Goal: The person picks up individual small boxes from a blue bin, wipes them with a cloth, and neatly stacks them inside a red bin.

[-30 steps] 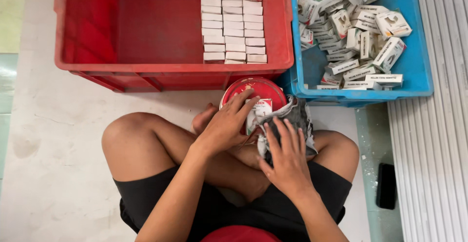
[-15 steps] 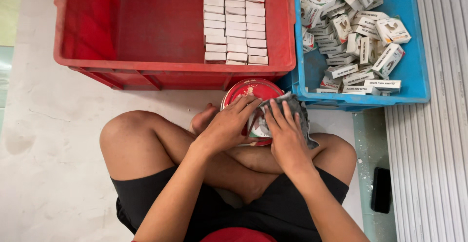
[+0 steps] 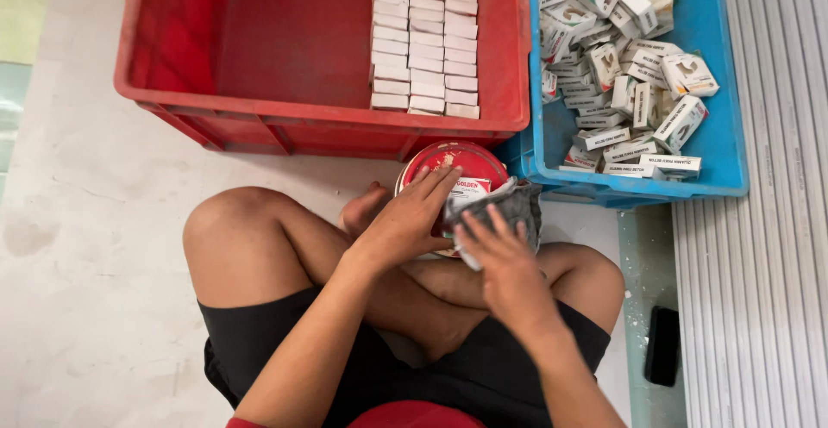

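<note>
small box (image 3: pixel 470 188) under left hand (image 3: pixel 404 221) fingertips.

Small white boxes (image 3: pixel 424 38) stand in neat rows in the red crate (image 3: pixel 259 49). More white boxes (image 3: pixel 621 66) (some picture-printed) lie jumbled in the blue crate (image 3: pixel 724 135). A round red tub (image 3: pixel 448 162) bears a white label (image 3: pixel 470 190).

Single head-worn view, straight down and close over crossed legs, floor (image 3: pixel 78 307) and two crates beyond.
</note>
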